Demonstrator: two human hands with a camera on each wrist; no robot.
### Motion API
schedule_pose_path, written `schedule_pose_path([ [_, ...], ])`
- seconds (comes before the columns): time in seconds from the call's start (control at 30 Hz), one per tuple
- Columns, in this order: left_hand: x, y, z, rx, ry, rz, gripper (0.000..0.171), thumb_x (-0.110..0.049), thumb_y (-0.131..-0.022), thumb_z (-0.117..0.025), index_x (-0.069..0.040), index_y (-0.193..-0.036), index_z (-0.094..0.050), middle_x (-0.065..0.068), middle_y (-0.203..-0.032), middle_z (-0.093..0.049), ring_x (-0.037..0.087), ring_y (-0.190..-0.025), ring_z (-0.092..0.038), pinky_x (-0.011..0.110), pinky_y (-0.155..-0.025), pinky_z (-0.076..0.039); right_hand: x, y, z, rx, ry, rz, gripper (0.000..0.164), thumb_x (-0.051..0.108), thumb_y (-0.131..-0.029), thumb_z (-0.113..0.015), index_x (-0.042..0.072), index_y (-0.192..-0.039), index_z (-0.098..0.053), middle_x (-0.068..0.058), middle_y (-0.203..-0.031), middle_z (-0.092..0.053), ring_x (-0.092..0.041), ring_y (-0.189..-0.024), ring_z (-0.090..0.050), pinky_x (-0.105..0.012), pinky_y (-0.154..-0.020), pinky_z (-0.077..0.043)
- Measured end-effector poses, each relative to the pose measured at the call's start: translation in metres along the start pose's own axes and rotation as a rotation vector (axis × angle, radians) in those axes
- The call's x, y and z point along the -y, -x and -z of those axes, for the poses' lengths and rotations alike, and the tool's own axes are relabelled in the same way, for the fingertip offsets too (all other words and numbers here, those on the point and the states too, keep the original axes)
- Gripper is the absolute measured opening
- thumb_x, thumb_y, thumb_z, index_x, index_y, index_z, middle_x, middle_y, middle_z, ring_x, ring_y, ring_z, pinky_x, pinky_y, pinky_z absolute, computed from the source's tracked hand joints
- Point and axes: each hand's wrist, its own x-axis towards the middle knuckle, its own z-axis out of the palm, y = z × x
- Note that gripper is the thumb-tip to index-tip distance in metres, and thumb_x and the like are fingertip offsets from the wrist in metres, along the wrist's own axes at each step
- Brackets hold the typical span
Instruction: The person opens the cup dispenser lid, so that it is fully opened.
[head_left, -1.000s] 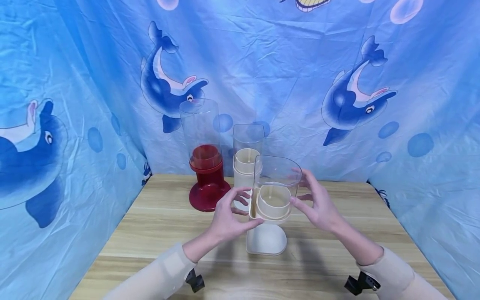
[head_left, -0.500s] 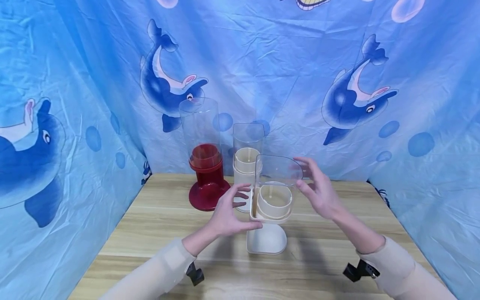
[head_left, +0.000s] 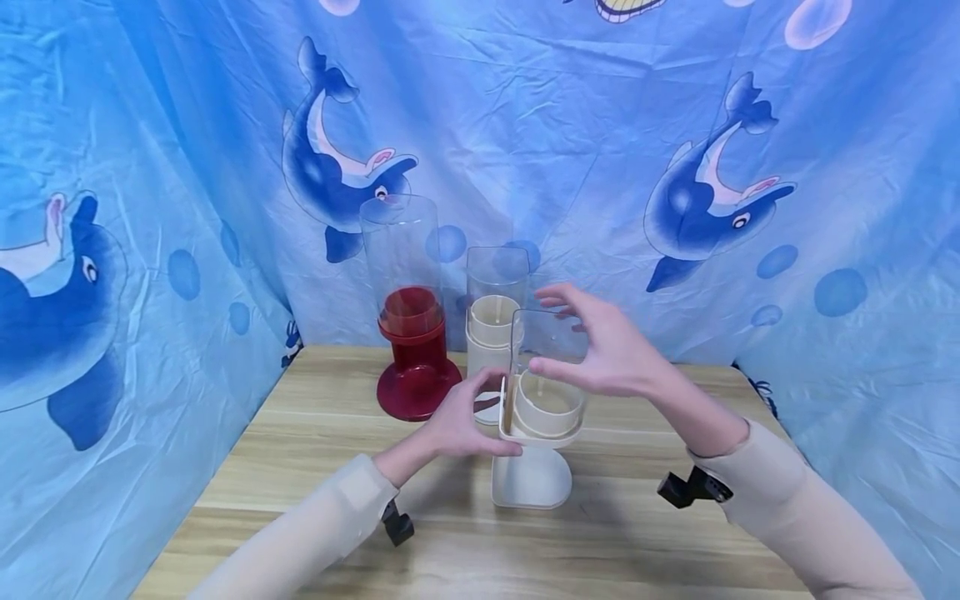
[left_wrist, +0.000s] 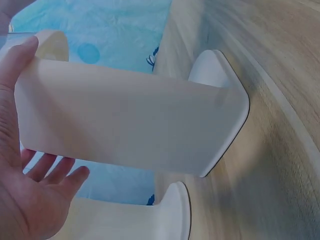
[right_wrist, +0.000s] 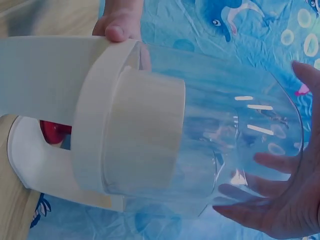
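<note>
A white stand [head_left: 536,479] on the table carries a D-shaped clear plastic canister [right_wrist: 215,125] around its cream inner ring [right_wrist: 145,130]. My left hand [head_left: 461,421] grips the upper part of this stand from the left. In the left wrist view its thumb [left_wrist: 22,57] lies on one edge of the flat back panel [left_wrist: 120,120], with the fingers at the opposite edge. My right hand [head_left: 611,350] is spread around the canister's open top. Through the clear wall, the right wrist view shows some fingers [right_wrist: 267,185]; whether they touch it, I cannot tell.
Behind stands a similar smaller white stand [head_left: 492,335] with a clear canister. To its left is a taller red stand [head_left: 415,392] with a clear cylinder. The wooden table [head_left: 315,467] ends at blue dolphin-print curtains [head_left: 585,167] at the back and sides.
My right hand came off the canister's right side, then moved left and over its top. My left hand stays at the stand, which stands in the same place.
</note>
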Motion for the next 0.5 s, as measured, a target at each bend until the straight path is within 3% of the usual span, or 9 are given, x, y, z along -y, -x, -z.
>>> schedule_pose_path([
  [0.23,0.0042,-0.0032,-0.0005,0.024,0.03,0.001,0.093,-0.023,-0.071,-0.098,-0.024,-0.149,-0.047,0.004,-0.142,-0.065,0.023,-0.134,-0.064,0.038,-0.111,-0.057,0.0055,-0.0069,-0.0041,0.079,0.171,0.004,0.091,0.061,-0.078,-0.086,0.019,-0.151,-0.052,-0.002,-0.142,-0.066,-0.025,-0.118,-0.068,-0.047,-0.094,-0.06],
  [0.5,0.0045,-0.0027,-0.0038,-0.004,0.023,0.023,0.087,-0.028,-0.071,-0.099,-0.028,-0.144,-0.053,0.0,-0.135,-0.069,0.022,-0.125,-0.069,0.039,-0.104,-0.061,0.0069,-0.0085,-0.0032,0.093,0.157,0.006,0.088,0.055,-0.077,-0.089,0.018,-0.148,-0.053,-0.006,-0.133,-0.069,-0.025,-0.112,-0.069,-0.046,-0.094,-0.06],
])
